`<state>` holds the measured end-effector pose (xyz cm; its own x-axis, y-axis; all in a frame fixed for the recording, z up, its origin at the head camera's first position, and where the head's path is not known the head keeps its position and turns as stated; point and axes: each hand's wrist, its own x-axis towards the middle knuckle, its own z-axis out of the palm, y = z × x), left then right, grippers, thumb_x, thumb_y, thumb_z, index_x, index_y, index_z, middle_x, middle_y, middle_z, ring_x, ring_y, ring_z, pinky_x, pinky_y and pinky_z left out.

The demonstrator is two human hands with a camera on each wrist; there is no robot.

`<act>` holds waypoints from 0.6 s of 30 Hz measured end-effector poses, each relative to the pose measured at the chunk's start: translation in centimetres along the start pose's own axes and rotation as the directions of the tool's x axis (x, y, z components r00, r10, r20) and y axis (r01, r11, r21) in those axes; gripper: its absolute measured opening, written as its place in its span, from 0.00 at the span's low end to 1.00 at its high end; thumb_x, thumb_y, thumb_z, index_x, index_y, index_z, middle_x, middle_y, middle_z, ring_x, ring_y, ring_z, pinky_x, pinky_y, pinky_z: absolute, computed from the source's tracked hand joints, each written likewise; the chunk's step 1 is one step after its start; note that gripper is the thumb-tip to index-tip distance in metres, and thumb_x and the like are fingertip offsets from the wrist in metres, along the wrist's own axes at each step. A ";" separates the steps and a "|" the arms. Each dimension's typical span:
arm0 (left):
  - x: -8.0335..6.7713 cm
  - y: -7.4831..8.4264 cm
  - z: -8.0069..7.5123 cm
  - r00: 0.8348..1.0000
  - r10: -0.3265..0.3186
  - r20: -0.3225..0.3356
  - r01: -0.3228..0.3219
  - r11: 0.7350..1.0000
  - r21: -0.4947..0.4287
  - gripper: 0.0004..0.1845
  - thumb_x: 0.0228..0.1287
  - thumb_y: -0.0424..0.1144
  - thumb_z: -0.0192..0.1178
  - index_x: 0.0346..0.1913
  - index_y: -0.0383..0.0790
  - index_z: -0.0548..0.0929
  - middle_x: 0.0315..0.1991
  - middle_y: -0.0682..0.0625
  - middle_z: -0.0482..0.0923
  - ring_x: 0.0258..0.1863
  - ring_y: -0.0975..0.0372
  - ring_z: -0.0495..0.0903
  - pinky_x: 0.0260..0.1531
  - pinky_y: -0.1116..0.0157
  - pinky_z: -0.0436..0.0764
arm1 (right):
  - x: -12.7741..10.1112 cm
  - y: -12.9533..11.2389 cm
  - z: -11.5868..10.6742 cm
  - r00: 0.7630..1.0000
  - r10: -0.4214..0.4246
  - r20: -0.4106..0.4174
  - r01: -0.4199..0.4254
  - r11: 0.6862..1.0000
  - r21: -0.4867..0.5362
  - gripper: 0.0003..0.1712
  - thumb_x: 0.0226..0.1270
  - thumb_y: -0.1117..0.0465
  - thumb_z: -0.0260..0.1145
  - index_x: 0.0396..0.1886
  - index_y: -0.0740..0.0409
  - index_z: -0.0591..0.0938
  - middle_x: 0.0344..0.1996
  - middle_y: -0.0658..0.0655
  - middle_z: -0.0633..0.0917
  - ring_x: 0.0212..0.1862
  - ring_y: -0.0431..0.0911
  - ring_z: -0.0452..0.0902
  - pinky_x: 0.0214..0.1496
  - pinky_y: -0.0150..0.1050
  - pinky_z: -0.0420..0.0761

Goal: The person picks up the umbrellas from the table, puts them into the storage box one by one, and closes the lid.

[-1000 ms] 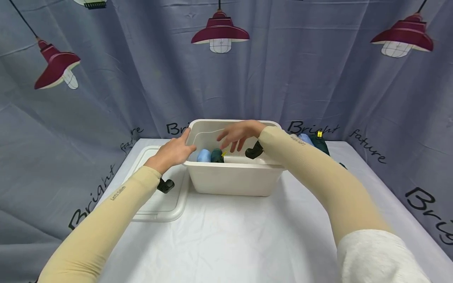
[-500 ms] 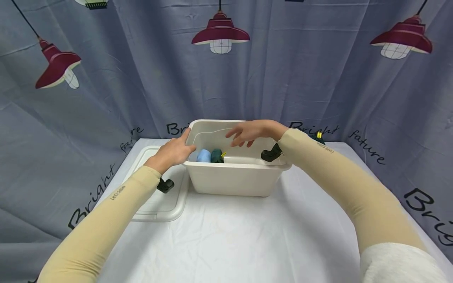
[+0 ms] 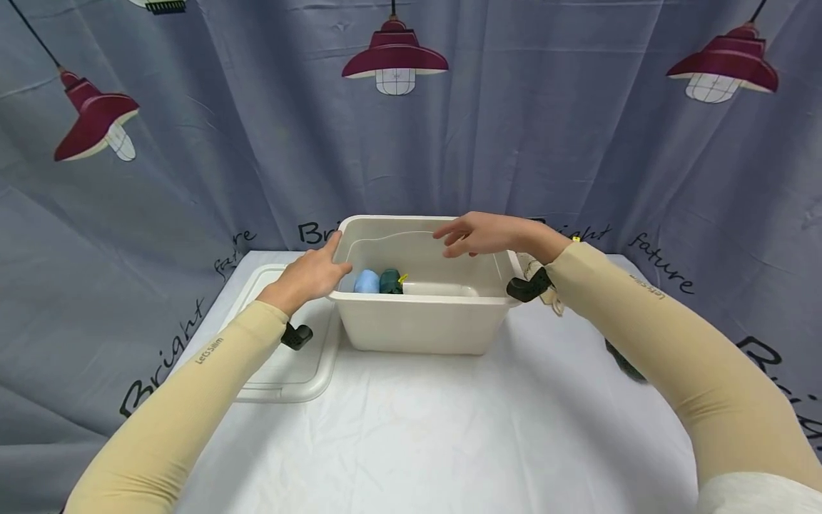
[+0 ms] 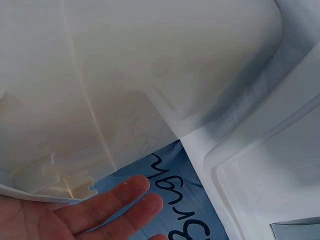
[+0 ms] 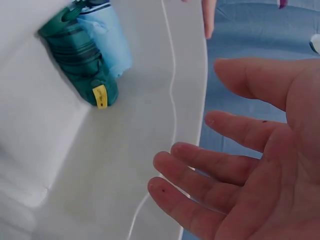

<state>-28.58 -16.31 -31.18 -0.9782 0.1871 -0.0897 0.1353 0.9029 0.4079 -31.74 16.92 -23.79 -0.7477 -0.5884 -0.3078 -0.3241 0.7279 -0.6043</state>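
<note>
A white plastic bin [image 3: 424,325] stands on the table. At its left end lie a light blue rolled bundle [image 3: 367,281] and a dark green rolled bundle [image 3: 389,281] with a yellow tag, side by side. My left hand [image 3: 307,277] rests at the bin's left rim. Its fingers extend straight beneath the rim in the left wrist view. Over the bin's right half hovers my right hand [image 3: 478,234], palm down, holding nothing. The right wrist view shows its fingers [image 5: 200,185] spread and loosely bent, apart from both bundles.
A white lid [image 3: 302,357] lies flat left of the bin. To the right, partly covered by my right arm, are a beige item [image 3: 552,298] and a dark green item [image 3: 621,363]. A grey-blue curtain [image 3: 257,157] hangs behind the table.
My right hand has moved right and slightly up, away from the bundles, and its fingers have straightened. The left hand stays at the rim. The bundles have not moved.
</note>
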 end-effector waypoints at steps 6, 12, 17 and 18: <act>0.1 0.0 0.0 1.000 0.000 -0.010 0.000 1.000 -0.003 0.42 0.74 0.56 0.43 0.83 0.53 0.36 0.62 0.35 0.77 0.53 0.45 0.80 0.55 0.45 0.74 | -1.8 1.1 -0.5 0.998 -0.019 -0.060 0.018 1.000 -0.022 0.32 0.74 0.53 0.62 0.76 0.51 0.68 0.70 0.60 0.74 0.67 0.54 0.74 0.68 0.55 0.72; 0.0 -0.1 0.0 1.000 0.007 -0.007 -0.007 1.000 0.002 0.42 0.74 0.56 0.43 0.83 0.53 0.37 0.61 0.35 0.77 0.53 0.44 0.80 0.53 0.45 0.75 | -3.9 2.4 -0.9 0.994 -0.005 -0.107 0.005 1.000 0.002 0.33 0.74 0.52 0.63 0.76 0.51 0.68 0.72 0.58 0.71 0.72 0.55 0.68 0.70 0.59 0.68; 0.0 -0.1 -0.1 1.000 0.028 -0.012 -0.028 1.000 0.006 0.41 0.74 0.55 0.43 0.82 0.53 0.39 0.59 0.34 0.78 0.49 0.45 0.81 0.48 0.46 0.75 | -5.6 3.5 -1.3 0.993 0.015 -0.115 -0.013 1.000 0.013 0.34 0.75 0.51 0.63 0.76 0.50 0.67 0.74 0.59 0.68 0.73 0.57 0.65 0.69 0.61 0.68; 0.0 -0.1 -0.1 0.999 0.031 -0.013 -0.031 1.000 0.005 0.41 0.74 0.55 0.43 0.82 0.53 0.39 0.59 0.34 0.78 0.48 0.46 0.81 0.47 0.46 0.75 | -6.0 3.7 -1.4 0.993 0.020 -0.117 -0.019 1.000 0.013 0.34 0.75 0.51 0.62 0.76 0.50 0.67 0.74 0.60 0.68 0.74 0.58 0.64 0.69 0.61 0.68</act>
<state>-28.65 -16.37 -31.15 -0.9755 0.2100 -0.0657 0.1661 0.8987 0.4060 -29.30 23.63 -23.17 -0.8169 -0.5281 -0.2318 -0.3020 0.7341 -0.6082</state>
